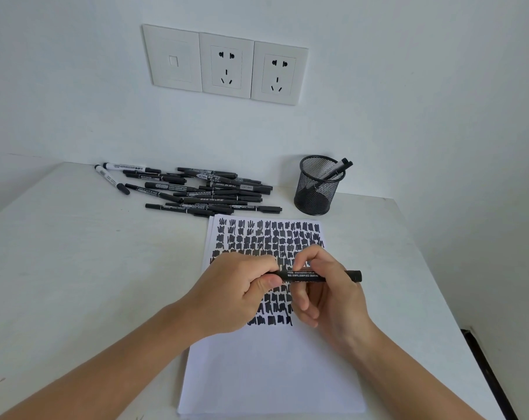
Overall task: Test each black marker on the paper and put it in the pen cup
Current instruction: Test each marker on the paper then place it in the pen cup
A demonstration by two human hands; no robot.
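A white counter [75, 268] stands against a plain white wall [75, 86]. Three white plates sit in a row on that wall: a blank plate [173, 60] on the left, then two sockets [226, 66]. Another white wall [469, 147] is on the right. Below the counter's right edge runs a dark strip [489, 374]. The light is soft and even.

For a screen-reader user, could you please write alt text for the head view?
Two hands hold one black marker over a paper half covered in black scribbles: the left hand grips its left end, the right hand pinches the barrel. Behind lie a pile of markers and, to its right, a pen cup holding a few.
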